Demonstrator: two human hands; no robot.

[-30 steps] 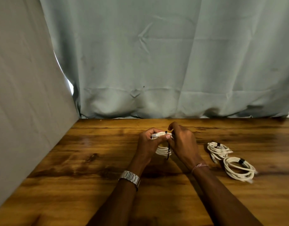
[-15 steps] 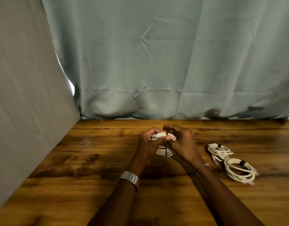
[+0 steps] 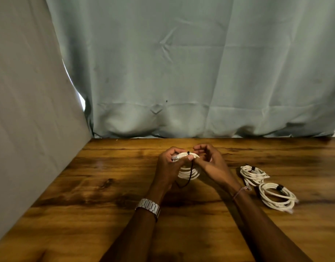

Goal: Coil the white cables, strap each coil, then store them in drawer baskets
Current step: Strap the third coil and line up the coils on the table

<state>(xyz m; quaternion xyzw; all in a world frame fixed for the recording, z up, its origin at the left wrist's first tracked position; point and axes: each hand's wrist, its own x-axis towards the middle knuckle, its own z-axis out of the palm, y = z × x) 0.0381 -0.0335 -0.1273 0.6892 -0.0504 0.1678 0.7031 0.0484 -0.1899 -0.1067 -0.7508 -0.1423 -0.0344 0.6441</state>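
Your left hand (image 3: 167, 165) holds the white coil (image 3: 189, 172) up off the wooden surface (image 3: 106, 186), a bit right of the middle of the frame. Its thumb presses on the top of the coil. Your right hand (image 3: 210, 163) is close beside it, fingers curled at the coil's top, where the black strap (image 3: 189, 174) goes around. I cannot tell if those fingers pinch the strap or only touch it.

The strap's loose end hangs down in front of the coil. I think you should pull it snug now. Keep your thumb down so the loops stay together.

Two strapped coils (image 3: 267, 186) lie on the surface at the right side of the frame, just beside each other.

I see no words or labels anywhere. No drawer baskets show.
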